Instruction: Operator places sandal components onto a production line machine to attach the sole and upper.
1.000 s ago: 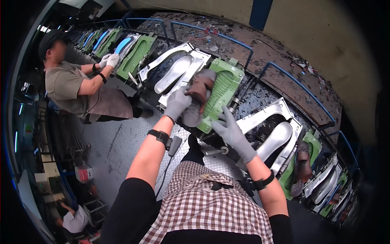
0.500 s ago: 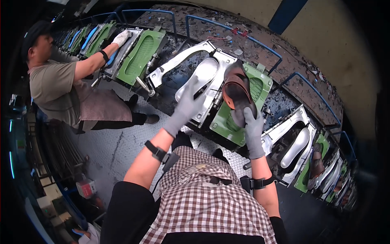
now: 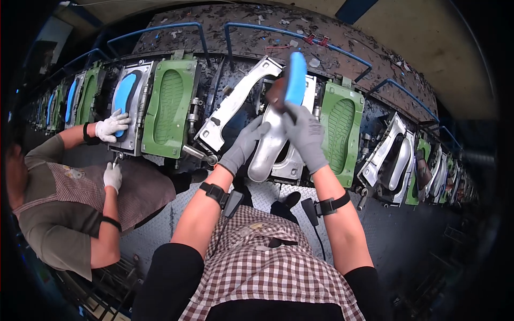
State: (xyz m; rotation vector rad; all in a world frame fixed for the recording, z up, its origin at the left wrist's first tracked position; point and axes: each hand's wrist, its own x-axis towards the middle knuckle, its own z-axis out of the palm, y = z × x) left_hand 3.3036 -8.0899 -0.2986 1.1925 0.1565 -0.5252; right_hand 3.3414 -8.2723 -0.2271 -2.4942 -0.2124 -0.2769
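Note:
My right hand (image 3: 305,134), in a grey glove, grips a brown and dark shoe upper (image 3: 276,92) by its near end. The blue underside (image 3: 297,77) of the upper is turned up and to the right. Below it lies a silver metal shoe last (image 3: 262,160) on its hinged mould frame (image 3: 293,167). My left hand (image 3: 244,145), gloved too, rests its outstretched fingers against the left side of the last. Part of the upper is hidden behind its blue underside and my right hand.
Green sole moulds (image 3: 342,134) with metal frames (image 3: 235,104) line the bench. At left a co-worker's white-gloved hand (image 3: 113,126) touches a blue-topped last (image 3: 125,96). Blue rails (image 3: 342,51) border a scrap-strewn surface (image 3: 257,29) behind. Metal plate flooring (image 3: 265,193) lies below.
My right hand has brought the shoe upper left from the green mould to above the last and turned its blue underside up. My left hand stays by the last. The view has turned.

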